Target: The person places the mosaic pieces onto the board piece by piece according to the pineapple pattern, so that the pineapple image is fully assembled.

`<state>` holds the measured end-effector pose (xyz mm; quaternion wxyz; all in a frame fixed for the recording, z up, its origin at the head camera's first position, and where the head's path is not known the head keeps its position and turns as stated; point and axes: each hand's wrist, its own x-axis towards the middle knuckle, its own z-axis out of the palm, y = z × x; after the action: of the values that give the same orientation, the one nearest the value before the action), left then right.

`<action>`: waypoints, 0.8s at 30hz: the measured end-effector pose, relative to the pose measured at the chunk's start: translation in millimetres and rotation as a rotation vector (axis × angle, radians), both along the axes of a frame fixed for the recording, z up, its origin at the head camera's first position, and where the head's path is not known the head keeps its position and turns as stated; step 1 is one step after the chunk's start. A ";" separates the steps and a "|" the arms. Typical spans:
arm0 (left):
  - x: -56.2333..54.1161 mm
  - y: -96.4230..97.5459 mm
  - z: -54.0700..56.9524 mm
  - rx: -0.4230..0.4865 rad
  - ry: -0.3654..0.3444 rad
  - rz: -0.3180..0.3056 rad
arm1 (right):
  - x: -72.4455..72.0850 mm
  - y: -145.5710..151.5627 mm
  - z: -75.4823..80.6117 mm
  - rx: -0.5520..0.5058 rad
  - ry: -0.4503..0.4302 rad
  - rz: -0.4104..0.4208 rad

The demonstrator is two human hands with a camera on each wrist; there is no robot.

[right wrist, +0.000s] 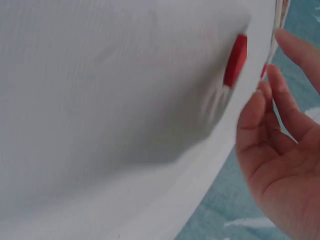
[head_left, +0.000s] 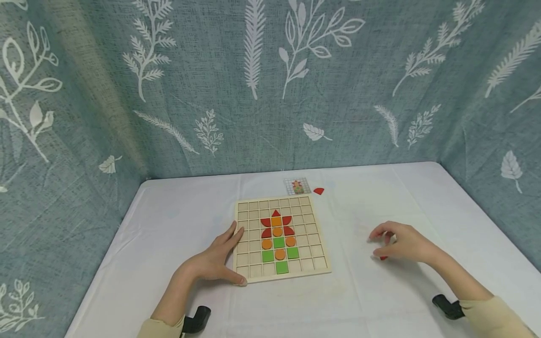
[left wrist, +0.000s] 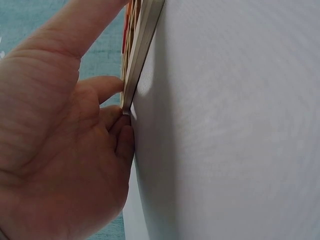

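Observation:
A wooden grid board (head_left: 312,240) lies on the white table, bearing a figure of red, orange and green flat pieces. My left hand (head_left: 214,258) rests at its left side, fingers spread on the edge and thumb at the near left corner. In the left wrist view, fingertips touch the board's rim (left wrist: 142,50). To the right of the board, my right hand (head_left: 399,241) hovers low with loosely bent fingers. Under it lies a red piece (head_left: 383,257), mostly hidden by the hand. The right wrist view shows this red piece (right wrist: 236,60) on the cloth, apart from the fingertips.
Behind the board lies a small gridded card (head_left: 297,187) printed with a similar figure. Beside it is a red fan-shaped piece (head_left: 319,191). A patterned blue-green curtain (head_left: 270,126) hangs behind the table.

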<state>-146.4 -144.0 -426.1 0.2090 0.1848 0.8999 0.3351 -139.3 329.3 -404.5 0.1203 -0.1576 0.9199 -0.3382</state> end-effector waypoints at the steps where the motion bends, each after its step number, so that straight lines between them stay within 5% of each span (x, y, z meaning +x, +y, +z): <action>1: 0.0 0.0 0.0 0.001 0.001 -0.002 | 0.8 1.9 1.0 0.008 0.006 0.005; 8: -0.2 -0.8 -1.8 0.000 0.004 -0.006 | 3.9 7.6 -2.8 0.015 0.013 0.056; 24: 0.5 -0.7 -1.0 0.001 0.006 0.002 | -14.4 -37.9 -18.0 -0.053 0.024 -0.041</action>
<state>-145.9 -144.7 -427.1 0.2059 0.1851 0.9006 0.3350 -153.7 291.5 -422.5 0.0983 -0.1456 0.9151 -0.3628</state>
